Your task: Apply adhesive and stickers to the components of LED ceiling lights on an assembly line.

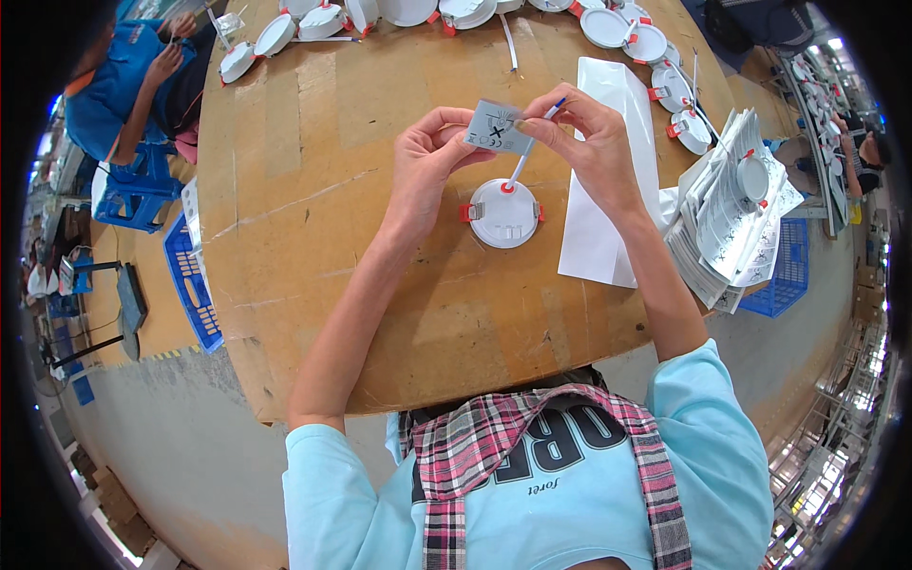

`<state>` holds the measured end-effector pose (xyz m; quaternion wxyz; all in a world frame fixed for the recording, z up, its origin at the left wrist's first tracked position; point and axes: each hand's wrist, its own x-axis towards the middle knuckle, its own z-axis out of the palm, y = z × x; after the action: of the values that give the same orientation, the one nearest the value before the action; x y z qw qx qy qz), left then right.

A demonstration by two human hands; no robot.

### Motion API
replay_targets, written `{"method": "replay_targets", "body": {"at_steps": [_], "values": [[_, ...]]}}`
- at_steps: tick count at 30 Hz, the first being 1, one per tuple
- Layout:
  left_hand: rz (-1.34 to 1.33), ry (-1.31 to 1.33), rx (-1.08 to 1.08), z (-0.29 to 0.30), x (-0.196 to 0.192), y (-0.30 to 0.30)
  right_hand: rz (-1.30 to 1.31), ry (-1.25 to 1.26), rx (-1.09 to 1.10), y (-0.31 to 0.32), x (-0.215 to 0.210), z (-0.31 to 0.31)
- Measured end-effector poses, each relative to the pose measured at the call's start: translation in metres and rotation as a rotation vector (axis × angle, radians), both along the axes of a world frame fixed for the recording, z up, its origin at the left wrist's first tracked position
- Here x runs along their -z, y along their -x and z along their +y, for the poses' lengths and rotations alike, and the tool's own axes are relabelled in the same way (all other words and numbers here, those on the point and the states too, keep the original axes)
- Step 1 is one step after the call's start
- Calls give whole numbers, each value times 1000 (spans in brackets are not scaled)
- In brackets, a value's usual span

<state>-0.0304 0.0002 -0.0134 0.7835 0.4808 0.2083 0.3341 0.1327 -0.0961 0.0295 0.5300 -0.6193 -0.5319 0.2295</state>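
A round white downlight (505,217) with red-tipped spring clips at its sides lies on the brown tabletop in front of me. Its white cable (519,169) rises from a red grommet to a blue tip. My left hand (429,157) pinches a small silver-grey printed label (496,129) by its left end. My right hand (591,142) is closed, thumb and fingers pinching the cable near its tip, and the thumb also meets the label's right edge. The label lies against the cable; whether it is stuck there I cannot tell.
A white backing sheet (608,223) lies beside my right forearm. Further right, a stack of printed sheets (722,218) carries a round lamp (752,179). Several downlights (465,11) line the far edge. Blue crates (193,285) flank the table, and a person in blue (122,76) sits far left.
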Motion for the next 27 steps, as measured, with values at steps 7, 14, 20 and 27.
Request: {"method": "replay_targets", "body": {"at_steps": [7, 14, 20, 27], "values": [[31, -6, 12, 0, -2, 4, -37, -12, -6, 1, -3, 2], [13, 16, 90, 11, 1, 5, -27, 12, -90, -8, -4, 5], [26, -37, 73, 16, 2, 7, 49, 40, -157, -12, -4, 11], [59, -128, -9, 5, -14, 7, 6, 69, -102, -10, -9, 15]]}}
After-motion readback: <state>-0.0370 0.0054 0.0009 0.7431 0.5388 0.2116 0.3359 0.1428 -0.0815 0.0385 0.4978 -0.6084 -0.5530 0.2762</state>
